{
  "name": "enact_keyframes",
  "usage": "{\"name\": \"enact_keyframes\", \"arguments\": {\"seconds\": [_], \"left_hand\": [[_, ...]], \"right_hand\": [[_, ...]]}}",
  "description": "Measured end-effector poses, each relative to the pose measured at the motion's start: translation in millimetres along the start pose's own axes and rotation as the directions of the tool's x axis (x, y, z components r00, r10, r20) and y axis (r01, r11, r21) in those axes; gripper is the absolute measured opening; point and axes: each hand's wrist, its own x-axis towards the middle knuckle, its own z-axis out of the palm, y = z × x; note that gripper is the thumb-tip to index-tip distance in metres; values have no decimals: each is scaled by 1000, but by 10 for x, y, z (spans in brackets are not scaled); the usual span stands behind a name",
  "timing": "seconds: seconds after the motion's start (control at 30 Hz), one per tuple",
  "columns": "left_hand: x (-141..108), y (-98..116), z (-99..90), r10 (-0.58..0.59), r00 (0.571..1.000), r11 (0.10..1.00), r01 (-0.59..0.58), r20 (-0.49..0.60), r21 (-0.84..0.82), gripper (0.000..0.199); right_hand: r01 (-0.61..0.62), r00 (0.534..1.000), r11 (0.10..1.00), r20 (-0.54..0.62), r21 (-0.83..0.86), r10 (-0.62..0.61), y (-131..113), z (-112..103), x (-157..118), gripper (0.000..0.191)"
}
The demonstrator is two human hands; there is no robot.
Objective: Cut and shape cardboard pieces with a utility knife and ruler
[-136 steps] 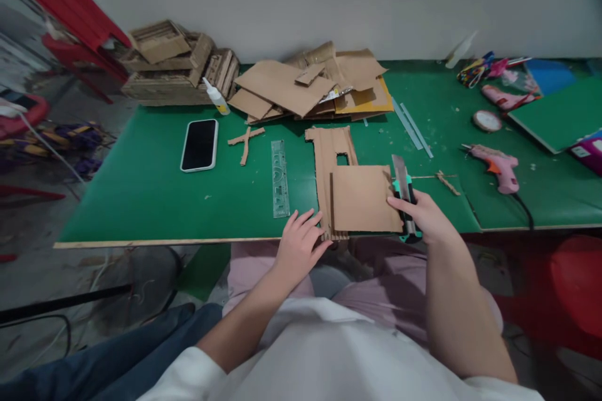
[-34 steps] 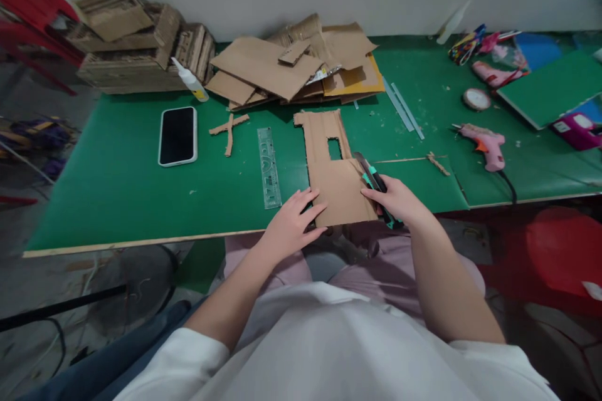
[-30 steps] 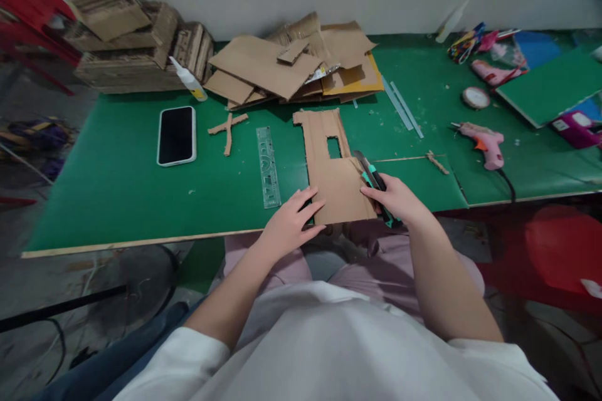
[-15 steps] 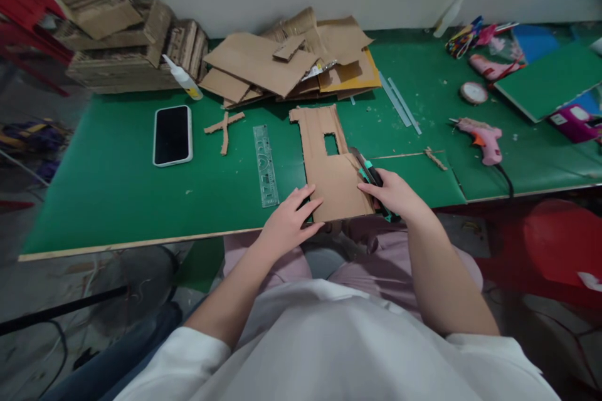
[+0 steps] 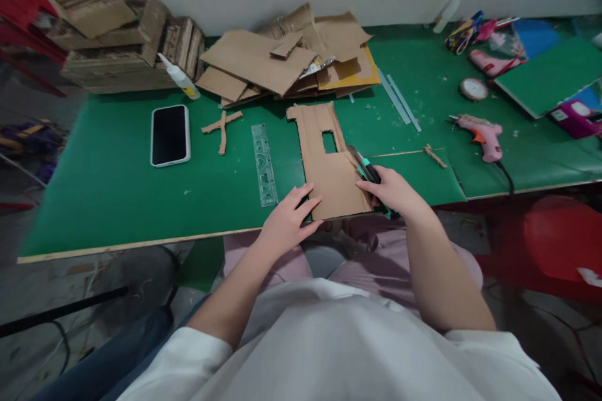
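Note:
A cut piece of cardboard (image 5: pixel 336 185) with a rectangular hole near its upper right side lies at the table's front edge. My left hand (image 5: pixel 291 216) rests on its lower left edge, fingers spread. On its right side, my right hand (image 5: pixel 392 190) is closed around a black and green utility knife (image 5: pixel 370 170). The knife's blade points away from me, along the cardboard's right edge. To the left of the cardboard lies a clear stencil ruler (image 5: pixel 264 166). Two crossed cardboard strips (image 5: pixel 222 128) are farther left.
Cardboard sheets (image 5: pixel 263 59) are piled at the back, beside cardboard boxes (image 5: pixel 117 62) and a glue bottle (image 5: pixel 181 78). A phone (image 5: pixel 170 136) lies at left. To the right are a pink glue gun (image 5: pixel 484 135), a tape roll (image 5: pixel 473 89) and a green board (image 5: pixel 550 78).
The view has shifted slightly. Both hands, the utility knife and the cardboard keep nearly the same places.

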Motion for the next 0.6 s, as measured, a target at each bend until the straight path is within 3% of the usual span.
{"name": "enact_keyframes", "arguments": {"seconds": [0.6], "left_hand": [[-14, -11, -12, 25, 1000, 1000, -25, -3, -15, 41]], "right_hand": [[18, 1000, 1000, 9, -11, -18, 26, -4, 9, 25]]}}
